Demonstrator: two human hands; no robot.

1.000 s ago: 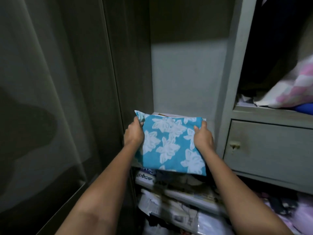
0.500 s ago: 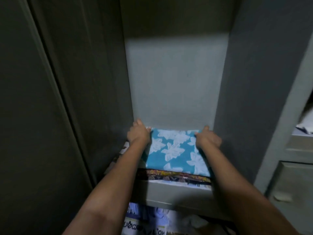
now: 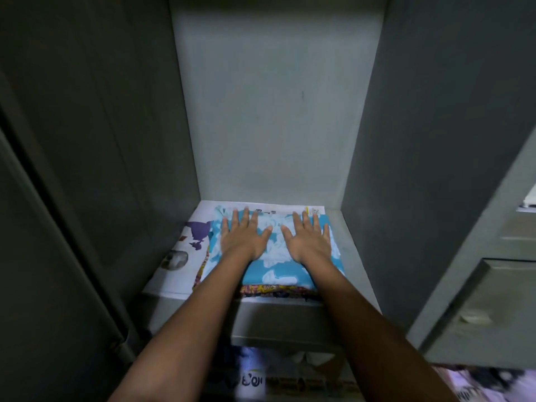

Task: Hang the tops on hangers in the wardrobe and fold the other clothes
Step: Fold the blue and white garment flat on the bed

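Note:
A folded blue cloth with white flowers [image 3: 278,272] lies on a wardrobe shelf [image 3: 352,256], on top of a folded yellow and red patterned cloth [image 3: 272,295]. My left hand [image 3: 243,236] rests flat on the blue cloth's left half, fingers spread. My right hand [image 3: 310,240] lies flat on its right half, fingers spread too. Neither hand grips anything. Both forearms reach in from below.
Newspaper [image 3: 179,256] lines the shelf under the clothes. Grey wardrobe walls [image 3: 420,140] close in on both sides and the back. A drawer front [image 3: 481,317] is at the right. Papers and clothes [image 3: 261,381] fill the shelf below.
The blue cloth went from held in the air to lying on the shelf. Both hands let go of its sides and now press flat on top.

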